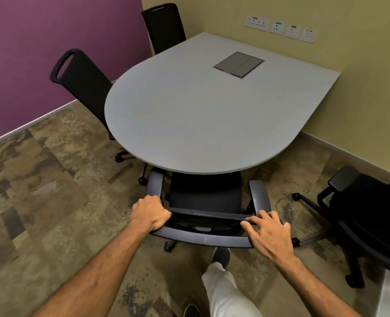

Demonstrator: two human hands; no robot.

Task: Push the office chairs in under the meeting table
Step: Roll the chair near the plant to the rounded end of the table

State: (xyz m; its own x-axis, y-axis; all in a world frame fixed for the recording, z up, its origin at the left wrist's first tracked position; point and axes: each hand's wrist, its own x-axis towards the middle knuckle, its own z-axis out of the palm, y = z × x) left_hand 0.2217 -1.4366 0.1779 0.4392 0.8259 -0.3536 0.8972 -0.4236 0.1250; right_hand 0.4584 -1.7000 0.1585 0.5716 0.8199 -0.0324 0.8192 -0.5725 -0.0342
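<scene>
A grey meeting table with a rounded near end stands against the yellow wall. Right in front of me is a black office chair with grey armrests, its seat partly under the table's near edge. My left hand is closed around the left corner of its backrest top. My right hand lies on the right corner of the backrest, fingers curled over the rim. Two black chairs, one at the left and one at the far left, sit tucked against the table. Another black chair stands out from the table at the right.
A purple wall runs along the left, a yellow wall with several sockets along the back and right. A grey cable hatch is set in the tabletop. The floor is patterned carpet. My leg and shoe are just behind the chair.
</scene>
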